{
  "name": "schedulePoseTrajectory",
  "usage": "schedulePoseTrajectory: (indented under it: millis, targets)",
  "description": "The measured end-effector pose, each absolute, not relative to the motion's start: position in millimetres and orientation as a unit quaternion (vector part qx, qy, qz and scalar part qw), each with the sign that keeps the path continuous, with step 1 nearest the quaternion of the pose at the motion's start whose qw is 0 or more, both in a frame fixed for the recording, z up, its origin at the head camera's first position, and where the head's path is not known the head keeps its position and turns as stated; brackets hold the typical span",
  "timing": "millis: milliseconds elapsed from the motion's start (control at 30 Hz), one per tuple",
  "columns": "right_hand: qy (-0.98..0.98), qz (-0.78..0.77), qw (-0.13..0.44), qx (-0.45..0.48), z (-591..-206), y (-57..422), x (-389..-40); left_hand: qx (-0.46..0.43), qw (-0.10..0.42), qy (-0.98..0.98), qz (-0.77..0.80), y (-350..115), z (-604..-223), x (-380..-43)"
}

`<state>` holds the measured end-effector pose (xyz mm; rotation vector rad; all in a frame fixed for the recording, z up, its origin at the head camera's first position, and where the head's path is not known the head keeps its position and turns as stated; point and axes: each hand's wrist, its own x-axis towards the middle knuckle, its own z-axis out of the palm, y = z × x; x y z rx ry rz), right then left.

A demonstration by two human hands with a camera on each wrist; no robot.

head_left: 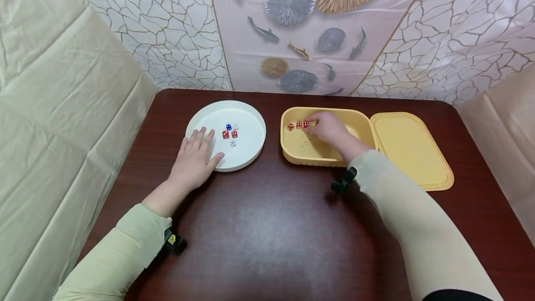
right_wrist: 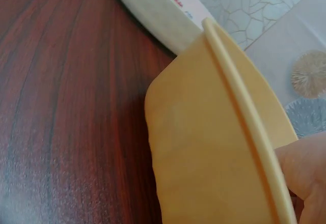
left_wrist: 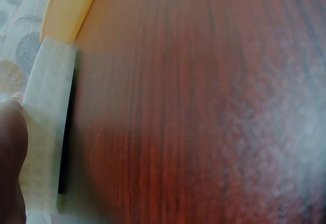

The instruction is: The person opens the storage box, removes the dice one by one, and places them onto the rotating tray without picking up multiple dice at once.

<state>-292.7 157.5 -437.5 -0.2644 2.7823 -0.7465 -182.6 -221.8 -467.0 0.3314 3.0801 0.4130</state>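
My left hand (head_left: 193,161), fingers straight and spread, rests over the near-left rim of a round white tray (head_left: 251,152). In the tray lie a blue die (head_left: 228,127), two red dice (head_left: 225,134) and two white dice (head_left: 233,144). My right hand (head_left: 330,129) reaches into a yellow plastic box (head_left: 313,159), its thumb and fingertips pinching a red die (head_left: 306,124). To the left of that die, two more red dice (head_left: 298,125) sit in a row inside the box. In the right wrist view the box wall (right_wrist: 204,132) hides the fingertips.
A yellow lid (head_left: 411,147) lies against the box's right side. Both containers stand toward the back of a dark brown wooden table (head_left: 267,226). Behind it hangs a patterned cloth (head_left: 251,59), with a pale cloth (head_left: 62,129) on the left.
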Motion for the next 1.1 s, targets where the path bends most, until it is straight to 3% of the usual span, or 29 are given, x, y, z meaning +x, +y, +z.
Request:
schedulePoseTrajectory:
  millis: [1100]
  targets:
    - [0.873,-0.471,0.129,0.004,-420,177,-282,0.109,0.008,0.985,0.131,-222,-467,-183]
